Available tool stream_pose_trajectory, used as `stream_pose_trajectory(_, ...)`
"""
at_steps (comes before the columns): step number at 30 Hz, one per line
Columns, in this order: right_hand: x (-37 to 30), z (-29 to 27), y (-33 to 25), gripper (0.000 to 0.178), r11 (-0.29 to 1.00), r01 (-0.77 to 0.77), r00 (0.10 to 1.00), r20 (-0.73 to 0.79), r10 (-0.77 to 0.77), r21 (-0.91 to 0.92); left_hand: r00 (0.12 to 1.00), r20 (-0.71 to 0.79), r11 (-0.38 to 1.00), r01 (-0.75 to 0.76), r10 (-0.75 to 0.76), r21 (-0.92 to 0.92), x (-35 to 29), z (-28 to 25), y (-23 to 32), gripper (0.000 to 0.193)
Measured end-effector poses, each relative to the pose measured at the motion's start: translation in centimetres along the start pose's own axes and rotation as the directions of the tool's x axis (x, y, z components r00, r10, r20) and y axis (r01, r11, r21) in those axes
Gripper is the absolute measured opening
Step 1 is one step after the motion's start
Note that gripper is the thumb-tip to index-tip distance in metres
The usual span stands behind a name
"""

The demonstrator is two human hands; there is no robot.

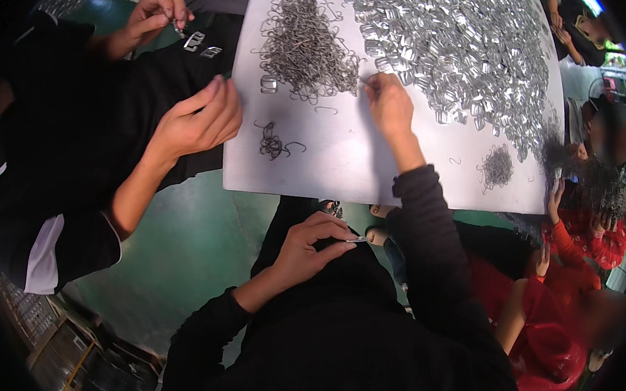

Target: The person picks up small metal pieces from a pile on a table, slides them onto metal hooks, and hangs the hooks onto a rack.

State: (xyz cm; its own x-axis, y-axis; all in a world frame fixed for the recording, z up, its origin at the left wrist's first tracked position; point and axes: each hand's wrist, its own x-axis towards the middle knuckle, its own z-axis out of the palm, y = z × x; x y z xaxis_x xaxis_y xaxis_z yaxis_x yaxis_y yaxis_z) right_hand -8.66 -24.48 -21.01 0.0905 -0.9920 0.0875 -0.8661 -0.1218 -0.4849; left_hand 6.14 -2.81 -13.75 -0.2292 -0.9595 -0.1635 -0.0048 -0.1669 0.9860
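My left hand [309, 251] is in front of my body, below the table's near edge, with a small shiny metal buckle [359, 240] pinched between thumb and fingers. Over the white table, my right hand [392, 106] reaches to the right edge of a heaped pile of bent wire hooks [304, 49]. Its fingertips are closed on what looks like a thin wire hook [366, 83], mostly covered by the fingers. Just right of that hand spreads a large heap of flat silver metal buckles [461, 43].
On the white table [312, 174] lie a small hook cluster [272, 142], a single buckle [269, 83] and a small wire pile [497, 166]. At left, a co-worker's hand [204, 120] nears the table edge; another hand [155, 20] holds linked buckles [195, 41]. People in red sit at right.
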Motion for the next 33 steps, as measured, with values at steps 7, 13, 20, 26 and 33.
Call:
stream_pose_trajectory(7, 1.2, 0.0, 3.3, 0.016, 0.931, 0.025, 0.955, 0.285, 0.086, -0.363, 1.000, 0.004, 0.999, 0.026, -0.026, -0.030, 0.1, 0.3, 0.4, 0.015)
stream_pose_trajectory(13, -0.8, -1.5, 2.9, 0.008, 0.513, -0.331, 0.943, 0.261, 0.206, 0.792, 1.000, -0.026, 0.999, -0.009, 0.009, -0.034, 0.1, 0.8, 0.1, 0.016)
stream_pose_trajectory(20, -11.1, -12.6, -2.9, 0.008, 0.256, -0.479, 0.872, 0.421, 0.250, 0.839, 0.988, -0.146, 0.998, -0.054, 0.047, -0.046, 0.7, 2.6, 0.5, 0.015)
stream_pose_trajectory(26, -19.4, -14.7, -2.7, 0.006, 0.325, -0.328, 0.936, 0.257, 0.242, 0.887, 0.984, -0.173, 0.996, -0.055, 0.041, -0.077, 2.3, 4.5, 1.9, 0.014)
stream_pose_trajectory(33, -20.3, -14.2, -2.0, 0.009, 0.507, -0.223, 0.913, -0.005, 0.408, 0.833, 0.975, -0.045, 0.975, -0.218, 0.219, 0.039, 3.4, 6.8, 1.0, 0.012)
